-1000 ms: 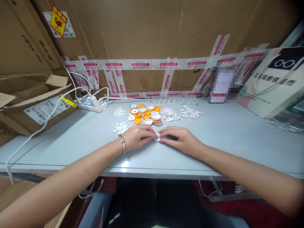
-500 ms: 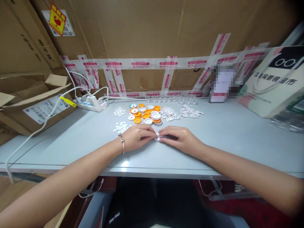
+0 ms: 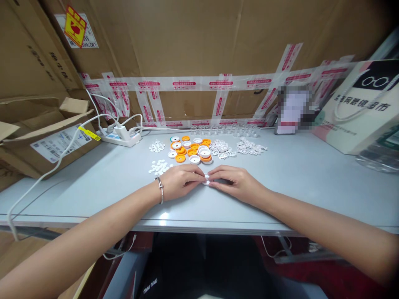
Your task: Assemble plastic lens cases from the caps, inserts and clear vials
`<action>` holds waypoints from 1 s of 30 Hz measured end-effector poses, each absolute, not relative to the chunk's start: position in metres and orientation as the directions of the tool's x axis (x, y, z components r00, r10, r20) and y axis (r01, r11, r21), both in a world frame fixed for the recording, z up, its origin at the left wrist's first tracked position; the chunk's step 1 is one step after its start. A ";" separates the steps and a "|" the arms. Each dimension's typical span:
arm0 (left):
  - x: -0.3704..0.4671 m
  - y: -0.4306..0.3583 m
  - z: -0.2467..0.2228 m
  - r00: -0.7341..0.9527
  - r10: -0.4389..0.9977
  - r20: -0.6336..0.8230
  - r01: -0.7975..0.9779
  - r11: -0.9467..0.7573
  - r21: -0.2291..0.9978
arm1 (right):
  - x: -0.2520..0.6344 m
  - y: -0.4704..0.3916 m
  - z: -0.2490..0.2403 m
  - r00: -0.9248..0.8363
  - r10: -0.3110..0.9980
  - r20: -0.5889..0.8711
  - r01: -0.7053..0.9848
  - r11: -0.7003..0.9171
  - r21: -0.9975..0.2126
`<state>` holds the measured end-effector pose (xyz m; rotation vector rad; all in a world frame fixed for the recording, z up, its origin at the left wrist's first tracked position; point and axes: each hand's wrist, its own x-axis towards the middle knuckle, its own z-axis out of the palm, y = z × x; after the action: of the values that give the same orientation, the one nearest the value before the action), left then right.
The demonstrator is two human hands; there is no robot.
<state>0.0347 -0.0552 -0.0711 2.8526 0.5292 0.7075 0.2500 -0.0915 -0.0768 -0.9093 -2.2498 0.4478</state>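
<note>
Well off to the left of the left hand an open cardboard box (image 3: 46,139) lies on the grey table (image 3: 311,182), and a white power strip (image 3: 120,137) with its cables sits beyond and left of that hand. Just past the left hand's wrist is a loose patch of small white discs (image 3: 159,167). The left hand (image 3: 179,180), a bangle (image 3: 161,189) on its wrist, rests on the table with its fingertips pinched together on a small white cap (image 3: 206,180). That cap lies between the two hands, touched by both. Directly beyond the hands is a cluster of orange and white caps (image 3: 190,150), then white ring pieces (image 3: 237,148). The right hand (image 3: 238,182) lies flat, its fingertips closed on the same cap. Far right of it stands a printed paper bag (image 3: 358,108).
</note>
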 end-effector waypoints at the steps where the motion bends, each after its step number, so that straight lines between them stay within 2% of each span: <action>1: 0.035 -0.055 -0.071 0.827 0.371 0.423 0.300 -0.927 0.226 | 0.250 -0.092 -0.077 -0.538 0.713 0.450 0.486 0.698 -0.526; 12: 0.035 -0.058 -0.068 0.818 0.384 0.428 0.311 -0.922 0.232 | 0.249 -0.091 -0.075 -0.530 0.725 0.439 0.492 0.685 -0.537; 15: 0.028 -0.051 -0.054 0.722 0.408 0.559 0.286 -0.912 0.296 | 0.249 -0.091 -0.073 -0.515 0.747 0.420 0.505 0.660 -0.556; 18: 0.004 -0.031 -0.030 0.568 0.543 0.618 0.361 -0.840 0.406 | 0.249 -0.090 -0.073 -0.495 0.771 0.400 0.528 0.632 -0.567; 19: -0.007 -0.023 -0.022 0.560 0.618 0.552 0.433 -0.786 0.440 | 0.249 -0.089 -0.073 -0.492 0.777 0.393 0.537 0.626 -0.566; 21: -0.032 -0.004 -0.010 0.608 0.735 0.300 0.584 -0.670 0.458 | 0.249 -0.089 -0.073 -0.491 0.785 0.377 0.556 0.616 -0.559; 23: -0.055 0.012 -0.006 0.594 0.801 0.076 0.701 -0.561 0.440 | 0.248 -0.088 -0.073 -0.485 0.794 0.365 0.570 0.604 -0.557; 25: -0.071 0.024 -0.010 0.569 0.819 -0.076 0.760 -0.489 0.429 | 0.247 -0.088 -0.073 -0.471 0.807 0.356 0.578 0.587 -0.566; 27: -0.080 0.030 -0.018 0.566 0.812 -0.140 0.765 -0.455 0.456 | 0.247 -0.087 -0.072 -0.460 0.818 0.345 0.581 0.571 -0.580; 30: -0.082 0.032 -0.029 0.565 0.811 -0.152 0.760 -0.440 0.478 | 0.246 -0.086 -0.071 -0.451 0.825 0.340 0.584 0.561 -0.587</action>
<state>-0.0823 0.0318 -0.0288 2.3005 1.2586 0.1348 0.2459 -0.0865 -0.0708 -1.1255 -2.1932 0.5215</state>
